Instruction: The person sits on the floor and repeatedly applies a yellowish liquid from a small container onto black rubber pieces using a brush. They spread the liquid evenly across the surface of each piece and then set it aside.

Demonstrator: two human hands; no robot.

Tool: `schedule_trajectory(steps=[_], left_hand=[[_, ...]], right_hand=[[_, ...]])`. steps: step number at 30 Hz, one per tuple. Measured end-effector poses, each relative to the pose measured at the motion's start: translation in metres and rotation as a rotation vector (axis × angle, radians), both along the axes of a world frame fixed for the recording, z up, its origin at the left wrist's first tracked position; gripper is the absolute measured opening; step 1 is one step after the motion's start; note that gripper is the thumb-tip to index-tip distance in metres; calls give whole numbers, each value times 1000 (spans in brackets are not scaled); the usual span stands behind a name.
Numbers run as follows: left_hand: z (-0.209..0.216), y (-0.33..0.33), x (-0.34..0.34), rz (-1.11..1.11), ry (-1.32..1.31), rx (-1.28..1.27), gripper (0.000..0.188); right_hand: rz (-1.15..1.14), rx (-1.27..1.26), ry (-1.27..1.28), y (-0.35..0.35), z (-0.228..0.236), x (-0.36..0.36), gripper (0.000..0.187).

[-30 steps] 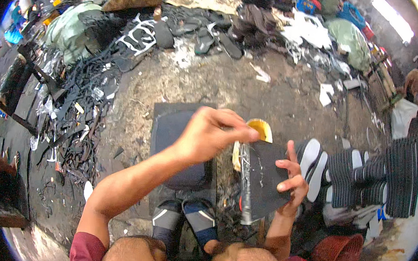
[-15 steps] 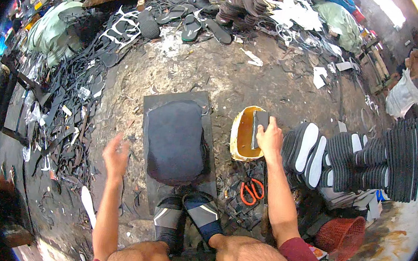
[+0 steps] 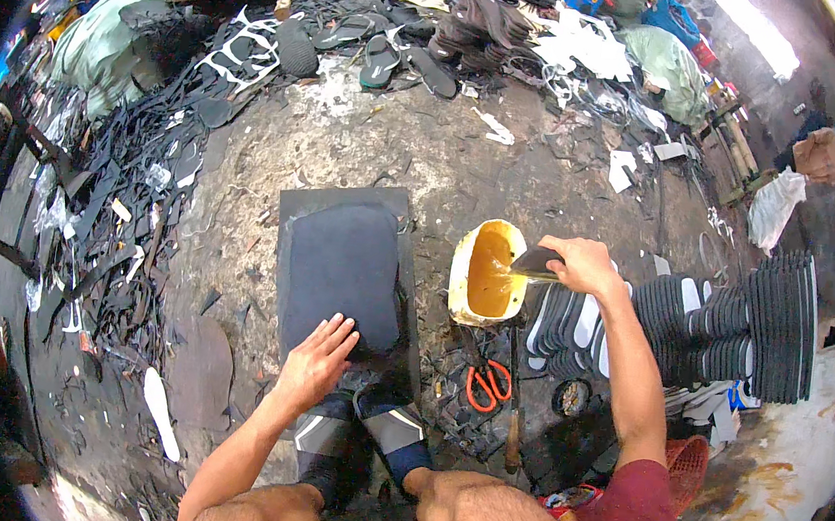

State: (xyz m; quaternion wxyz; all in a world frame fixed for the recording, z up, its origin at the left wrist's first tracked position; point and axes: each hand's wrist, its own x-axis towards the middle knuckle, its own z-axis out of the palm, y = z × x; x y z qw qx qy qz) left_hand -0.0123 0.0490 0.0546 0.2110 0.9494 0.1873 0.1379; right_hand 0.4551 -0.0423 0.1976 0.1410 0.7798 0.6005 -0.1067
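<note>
My left hand (image 3: 320, 360) lies with its fingers stretched out on the near edge of a dark, rounded-corner sheet or stack of sheets (image 3: 345, 264). That piece rests on a flat dark board (image 3: 406, 335) in front of my feet. My right hand (image 3: 583, 264) grips a dark flat spreader (image 3: 534, 261) at the right rim of a pale tub (image 3: 459, 290). Amber, glue-like liquid (image 3: 490, 268) fills part of the tub, and some of it runs between the spreader and the tub. The fingers hide part of the spreader.
Orange-handled scissors (image 3: 489, 386) lie below the tub, beside a long-handled tool (image 3: 513, 440). Rows of stacked dark soles (image 3: 713, 324) stand at the right, near a red basket (image 3: 687, 472). Dark scraps (image 3: 130, 223) cover the left floor; sandals (image 3: 381, 61) lie at the far side.
My left hand has moved right from above the floor onto the dark sheet. My right hand has shifted the spreader from inside the tub to its right rim and tilted it.
</note>
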Motion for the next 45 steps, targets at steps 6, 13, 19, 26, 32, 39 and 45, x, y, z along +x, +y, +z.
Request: schedule_trajectory(steps=[6,13,19,26,32,39,45], left_hand=[[-17,-24,6,152,-98,28,56],[-36,-35,-15,163,-150,54,54],[-30,-31,-14,142,-130,49,52],[-40,-42,-22,133,-152,28,55],[-45,-39,-20,66,-181,-29,58],[-45,-37,-23,96,-154,-138,54],[-22,-24,-6,127,-148,-59,63]], right_hand=[[268,146,-353,41,-6,30,33],[174,757,158,133,61,-99,40],[-57,600,665,169,15,-200,66],[-228,421,264,159,-81,-275,52],[381,154,189,255,-71,-288,40],[984,-35,456,161,-70,-349,39],[383,293,157,198,-68,-248,34]])
